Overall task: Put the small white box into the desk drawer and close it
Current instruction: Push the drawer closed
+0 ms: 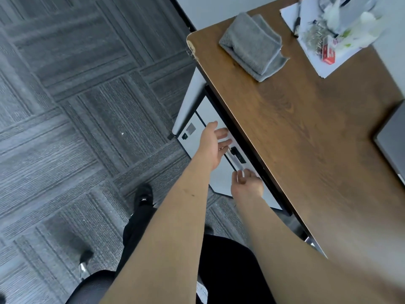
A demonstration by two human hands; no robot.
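Under the brown wooden desk [295,119] stands a white drawer unit [197,141] with a black lock [237,155] on its front. My left hand [215,143] is open, fingers spread, right at the upper drawer front. My right hand [246,183] is lower on the unit, its thumb and fingers curled at the seam between drawer fronts. A bit of white shows between those fingertips; I cannot tell whether it is the small white box or the drawer front. No drawer stands visibly pulled out.
On the desk lie a folded grey cloth [252,44], a sheet of paper [324,62] with a pen [297,23], a red packet [328,51] and a plastic bag [350,25]. A grey laptop [392,137] sits at the right edge. My black-trousered leg and shoe [143,194] stand on grey carpet.
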